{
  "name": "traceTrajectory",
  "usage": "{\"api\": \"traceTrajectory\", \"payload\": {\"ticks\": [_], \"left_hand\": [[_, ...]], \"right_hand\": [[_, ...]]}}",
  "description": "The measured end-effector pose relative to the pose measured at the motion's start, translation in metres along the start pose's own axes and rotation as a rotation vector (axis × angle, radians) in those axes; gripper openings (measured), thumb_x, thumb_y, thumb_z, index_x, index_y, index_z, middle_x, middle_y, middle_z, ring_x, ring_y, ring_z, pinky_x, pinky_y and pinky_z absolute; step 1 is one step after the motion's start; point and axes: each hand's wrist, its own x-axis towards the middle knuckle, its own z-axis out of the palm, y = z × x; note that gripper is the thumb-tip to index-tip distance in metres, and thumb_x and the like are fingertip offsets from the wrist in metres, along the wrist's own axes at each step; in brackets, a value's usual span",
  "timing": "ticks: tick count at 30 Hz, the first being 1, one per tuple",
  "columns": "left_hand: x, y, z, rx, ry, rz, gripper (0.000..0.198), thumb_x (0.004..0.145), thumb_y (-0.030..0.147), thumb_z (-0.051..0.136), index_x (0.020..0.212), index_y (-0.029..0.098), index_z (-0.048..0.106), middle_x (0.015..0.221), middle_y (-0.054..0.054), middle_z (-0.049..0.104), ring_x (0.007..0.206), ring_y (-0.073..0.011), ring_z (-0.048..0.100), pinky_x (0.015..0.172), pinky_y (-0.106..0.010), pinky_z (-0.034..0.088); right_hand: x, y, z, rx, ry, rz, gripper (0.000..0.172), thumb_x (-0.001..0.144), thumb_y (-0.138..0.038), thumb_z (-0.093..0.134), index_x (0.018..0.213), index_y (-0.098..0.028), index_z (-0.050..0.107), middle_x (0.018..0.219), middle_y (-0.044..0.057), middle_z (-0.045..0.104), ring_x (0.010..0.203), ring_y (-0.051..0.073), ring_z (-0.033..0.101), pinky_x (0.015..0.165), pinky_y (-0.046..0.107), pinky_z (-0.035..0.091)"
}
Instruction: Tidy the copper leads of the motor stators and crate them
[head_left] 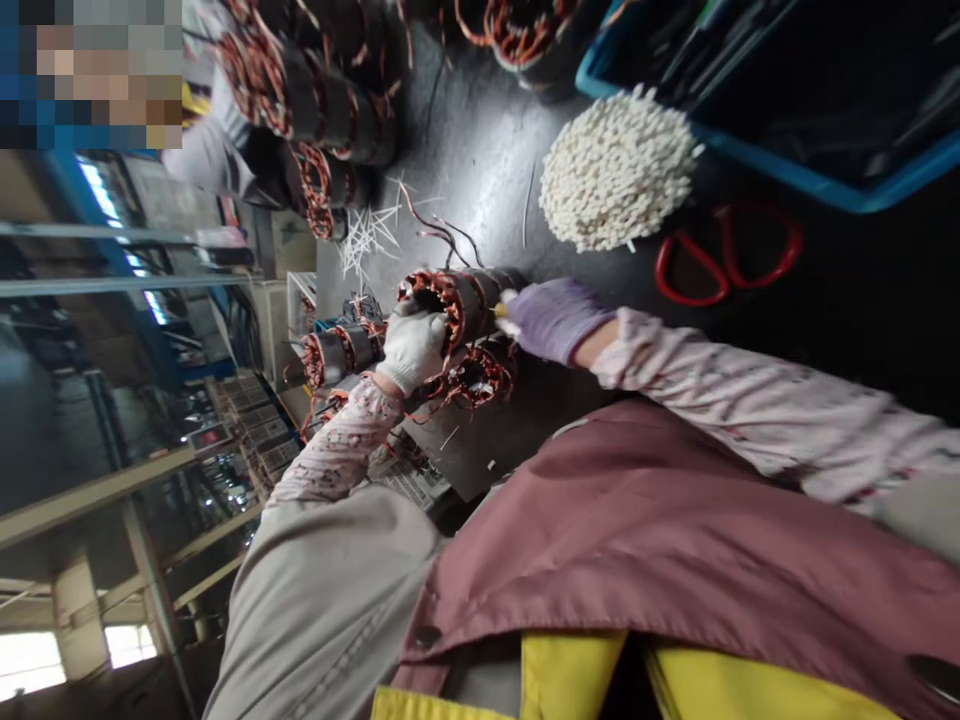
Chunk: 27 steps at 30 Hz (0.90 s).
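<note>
The left hand (414, 348), in a white knit glove, has its grip curled at the open end of a grey metal cylinder wound with copper wire (478, 305), seemingly grasping its rim. The cylinder lies on its side, its long axis running rightward from that grip toward the right hand (559, 318), in a purple glove. The left hand is the nearer, touching the open end; the right is at the opposite end, its fingers bunched around or beside a small yellow piece (501, 310). Blur hides whether this right grip is clenched on it, so I cannot tell.

Just beyond the left grip, thin dark copper leads (442, 232) rise from the cylinder's far side onto the grey metal table (480, 150). A second copper-wound core (484, 375) sits just below the held one, between the two hands. Farther beyond the left grip are scattered thin white strips (371, 240). Past the right grip are a heaped pile of short white pieces (619, 170) and, farther right, red-handled scissors (686, 270).
</note>
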Motion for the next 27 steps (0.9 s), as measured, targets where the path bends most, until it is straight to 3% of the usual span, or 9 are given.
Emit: {"api": "traceTrajectory", "payload": {"ticks": [6, 11, 15, 20, 27], "left_hand": [[0.001, 0.009, 0.001, 0.034, 0.013, -0.141, 0.035, 0.081, 0.051, 0.06, 0.097, 0.022, 0.07, 0.081, -0.007, 0.073, 0.089, -0.0297, 0.071, 0.1, -0.047, 0.043], [0.001, 0.013, -0.004, 0.046, -0.021, -0.169, 0.036, 0.082, 0.054, 0.057, 0.096, 0.024, 0.07, 0.081, -0.006, 0.073, 0.089, -0.0296, 0.07, 0.1, -0.048, 0.043], [0.002, 0.017, -0.007, 0.068, -0.032, -0.174, 0.039, 0.08, 0.057, 0.058, 0.093, 0.022, 0.072, 0.082, -0.008, 0.075, 0.087, -0.0296, 0.071, 0.099, -0.047, 0.044], [0.002, 0.021, -0.008, 0.055, 0.014, -0.178, 0.041, 0.079, 0.061, 0.059, 0.089, 0.023, 0.072, 0.078, -0.008, 0.074, 0.084, -0.0289, 0.071, 0.095, -0.047, 0.046], [0.001, 0.024, -0.011, 0.042, -0.081, -0.172, 0.042, 0.081, 0.058, 0.058, 0.094, 0.021, 0.073, 0.082, -0.01, 0.074, 0.089, -0.0317, 0.071, 0.098, -0.05, 0.044]], "right_hand": [[-0.045, 0.066, 0.039, 0.105, -0.033, 0.266, 0.052, 0.104, -0.046, 0.035, 0.136, -0.02, 0.066, 0.122, 0.016, 0.074, 0.109, 0.035, 0.07, 0.088, 0.042, 0.051], [-0.039, 0.06, 0.059, 0.136, -0.038, 0.249, 0.052, 0.104, -0.047, 0.034, 0.14, -0.022, 0.063, 0.123, 0.014, 0.074, 0.11, 0.03, 0.07, 0.089, 0.037, 0.05], [-0.027, 0.048, 0.052, 0.118, -0.009, 0.203, 0.053, 0.104, -0.048, 0.034, 0.14, -0.021, 0.062, 0.123, 0.015, 0.073, 0.109, 0.028, 0.07, 0.088, 0.036, 0.049], [-0.024, 0.045, 0.039, 0.066, -0.063, 0.198, 0.051, 0.104, -0.046, 0.035, 0.139, -0.02, 0.063, 0.121, 0.016, 0.074, 0.107, 0.029, 0.07, 0.086, 0.036, 0.049], [-0.015, 0.038, 0.006, -0.006, -0.133, 0.154, 0.047, 0.1, -0.042, 0.042, 0.124, -0.016, 0.073, 0.111, 0.02, 0.075, 0.104, 0.036, 0.071, 0.082, 0.042, 0.052]]}}
